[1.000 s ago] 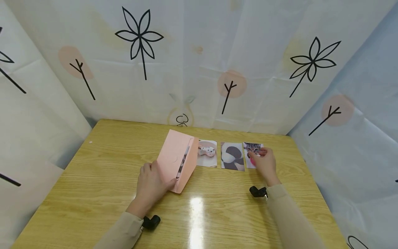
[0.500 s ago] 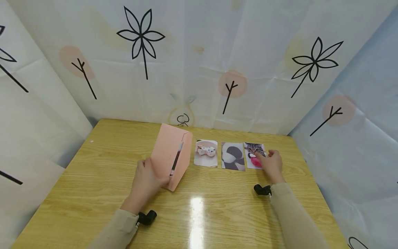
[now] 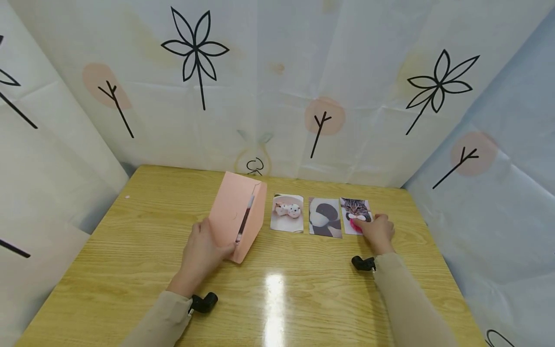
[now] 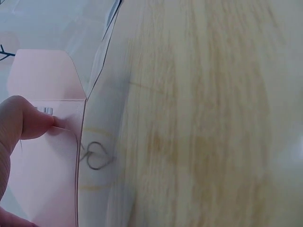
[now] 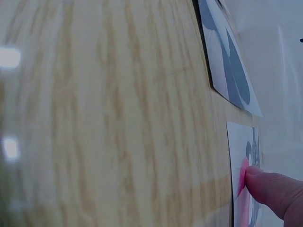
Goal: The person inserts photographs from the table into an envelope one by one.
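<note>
In the head view my left hand grips a pale pink envelope by its lower left side, tilted up off the table. Its flap stands partly open, and something inside shows through the slit. The left wrist view has my thumb on the envelope near the flap fold. My right hand is at the rightmost photo card, which pictures a cat with something pink. In the right wrist view a fingertip or thumb touches that card; the other fingers are out of that view.
Left of the cat card, a card with a grey-and-white picture and one with two small white figures lie in a row on the wooden table. A patterned white curtain encloses the back and sides.
My left hand and the envelope have moved left, uncovering the leftmost card. My right hand has shifted slightly right and down over the cat card, showing more of its picture.
</note>
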`<state>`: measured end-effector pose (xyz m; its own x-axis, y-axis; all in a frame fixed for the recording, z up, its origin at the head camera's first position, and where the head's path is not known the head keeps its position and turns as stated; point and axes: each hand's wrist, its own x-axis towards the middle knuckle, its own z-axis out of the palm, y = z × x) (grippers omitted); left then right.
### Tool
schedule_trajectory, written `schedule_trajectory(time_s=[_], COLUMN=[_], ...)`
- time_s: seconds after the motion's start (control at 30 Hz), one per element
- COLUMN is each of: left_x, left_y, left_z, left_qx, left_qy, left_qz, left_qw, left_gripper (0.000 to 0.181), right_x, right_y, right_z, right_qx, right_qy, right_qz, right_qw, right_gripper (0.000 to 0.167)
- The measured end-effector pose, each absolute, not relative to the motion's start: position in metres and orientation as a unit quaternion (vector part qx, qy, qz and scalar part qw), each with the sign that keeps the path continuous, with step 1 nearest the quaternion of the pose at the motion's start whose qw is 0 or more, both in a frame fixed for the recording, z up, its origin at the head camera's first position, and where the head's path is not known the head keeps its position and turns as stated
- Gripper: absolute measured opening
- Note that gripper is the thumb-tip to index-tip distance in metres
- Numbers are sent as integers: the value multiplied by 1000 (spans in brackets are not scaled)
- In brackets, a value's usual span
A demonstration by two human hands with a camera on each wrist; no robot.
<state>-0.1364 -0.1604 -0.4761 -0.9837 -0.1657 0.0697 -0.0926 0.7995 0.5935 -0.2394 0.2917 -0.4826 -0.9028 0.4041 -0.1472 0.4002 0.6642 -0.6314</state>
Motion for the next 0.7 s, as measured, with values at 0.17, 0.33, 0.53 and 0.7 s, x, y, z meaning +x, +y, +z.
schedule_trajectory(time_s=[0.17, 0.33, 0.53, 0.7], left_x=[-135, -135, -134, -133], left_y=[-160, -158, -156, -156], left_z=[-477, -479, -481, -481], left_qx=[67, 66, 66, 67], left_qy=[-945, -943, -942, -943], left_qz=[-316, -321, -323, -319], left_qw=[60, 57, 59, 66], left_gripper=[99, 101, 101, 100], right_x=[-241, -241, -244, -245], right_y=[293, 294, 295, 297], right_z=[-482, -479, -476, -470], right_qx=[-227, -229, -243, -243], right_qy=[-916, -914, -903, -905], right_qz=[330, 331, 344, 331], right_qw=[-27, -58, -87, -112], right_gripper=[88, 87, 95, 105])
